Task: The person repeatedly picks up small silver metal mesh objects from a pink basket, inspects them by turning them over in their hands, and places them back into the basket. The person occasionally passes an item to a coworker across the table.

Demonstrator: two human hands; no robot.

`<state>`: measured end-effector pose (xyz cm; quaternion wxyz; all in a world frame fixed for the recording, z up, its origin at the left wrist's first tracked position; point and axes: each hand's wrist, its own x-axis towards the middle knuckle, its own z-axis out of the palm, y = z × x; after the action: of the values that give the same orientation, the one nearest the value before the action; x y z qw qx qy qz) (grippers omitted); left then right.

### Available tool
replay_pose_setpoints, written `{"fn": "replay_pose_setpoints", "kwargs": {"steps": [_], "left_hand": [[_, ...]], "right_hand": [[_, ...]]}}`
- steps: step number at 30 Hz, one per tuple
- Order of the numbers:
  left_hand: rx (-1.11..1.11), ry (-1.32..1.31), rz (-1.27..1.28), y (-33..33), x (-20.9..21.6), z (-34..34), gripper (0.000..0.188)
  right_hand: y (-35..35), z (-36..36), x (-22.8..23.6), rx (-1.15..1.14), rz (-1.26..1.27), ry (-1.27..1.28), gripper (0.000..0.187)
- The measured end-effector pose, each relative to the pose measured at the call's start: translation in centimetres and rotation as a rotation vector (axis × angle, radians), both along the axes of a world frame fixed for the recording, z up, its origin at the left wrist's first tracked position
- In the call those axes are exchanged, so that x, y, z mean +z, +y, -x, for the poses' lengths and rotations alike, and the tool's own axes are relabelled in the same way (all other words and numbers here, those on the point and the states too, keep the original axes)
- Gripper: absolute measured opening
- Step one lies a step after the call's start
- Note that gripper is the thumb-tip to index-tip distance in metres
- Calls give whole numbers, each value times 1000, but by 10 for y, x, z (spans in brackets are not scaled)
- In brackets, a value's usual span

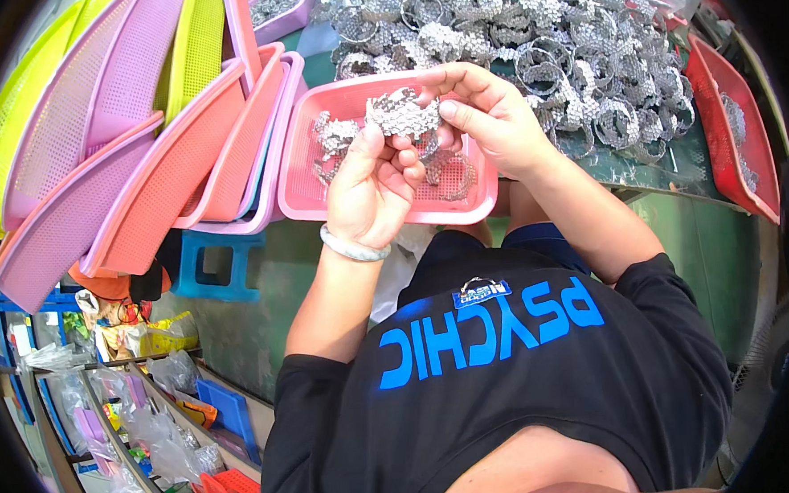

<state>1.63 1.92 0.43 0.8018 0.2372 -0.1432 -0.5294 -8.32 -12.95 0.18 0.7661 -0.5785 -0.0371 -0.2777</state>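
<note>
A silver, scale-textured metal bracelet (400, 115) is held up between my two hands, above a pink plastic basket (300, 176). My left hand (366, 184) pinches it from below, with the thumb on its left part. At its right end, my right hand (488, 121) grips it between thumb and curled fingers. Inside the basket lie several similar bracelets (335, 137), some to the left of my hands and some beneath the right one. My hands hide part of the basket's contents and the underside of the held bracelet.
Beyond the basket, a large heap of silver bracelets (535, 25) covers the green table (676, 174). A red basket (718, 127) with metal pieces tilts at the right edge. Stacked colored baskets (173, 187) crowd the left, above a blue stool (219, 266). Shelves with plastic bags (168, 437) stand lower left.
</note>
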Motion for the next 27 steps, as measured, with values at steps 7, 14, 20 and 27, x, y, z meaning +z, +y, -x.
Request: {"fn": "replay_pose_setpoints", "kwargs": {"steps": [7,14,20,27], "left_hand": [[143,-148,8,-7,3,1,9],[234,-224,-8,-14,1,6,3],[284,-334,-40,-16,-4,7,5],[444,-566,-52,-18,-2,14,8]], "right_hand": [[0,-3,8,-85,57,31,35],[-2,-1,10,-88,108,-21,37],[-2,1,17,-70,112,-13,38],[4,3,21,-94,142,-14,37]]}}
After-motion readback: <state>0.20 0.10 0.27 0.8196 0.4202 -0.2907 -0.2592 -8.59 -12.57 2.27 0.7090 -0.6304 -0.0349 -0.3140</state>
